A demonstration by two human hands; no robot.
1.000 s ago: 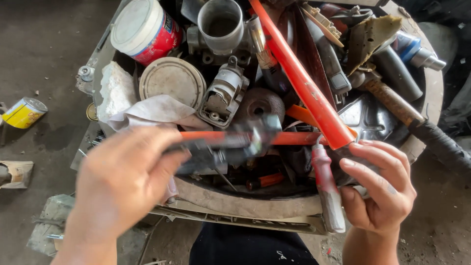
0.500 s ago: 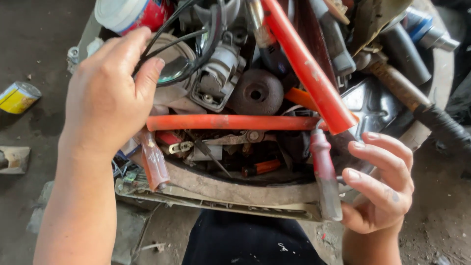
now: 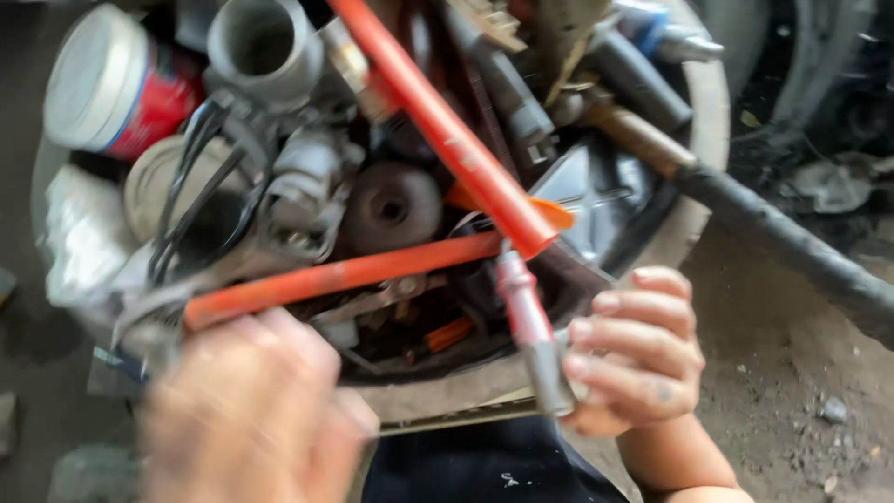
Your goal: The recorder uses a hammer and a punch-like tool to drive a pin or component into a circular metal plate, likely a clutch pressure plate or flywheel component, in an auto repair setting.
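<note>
Your right hand [image 3: 638,349], at the lower right of the frame, is curled shut around the grey shaft of a red-handled tool [image 3: 533,326] that leans on the near rim of the round tub [image 3: 708,112]. Your left hand [image 3: 251,410], lower left, is a blur; you cannot tell whether its fingers are closed or whether it holds anything, though it sits just below the near end of the long orange bar [image 3: 345,275] lying across the tub. A second orange bar [image 3: 447,130] crosses diagonally from the top centre. At upper left a red can with a white lid [image 3: 116,79] lies beside a grey pipe fitting [image 3: 261,42]. The tub rests on dirty grey ground [image 3: 801,391], gritty with debris at the lower right.
</note>
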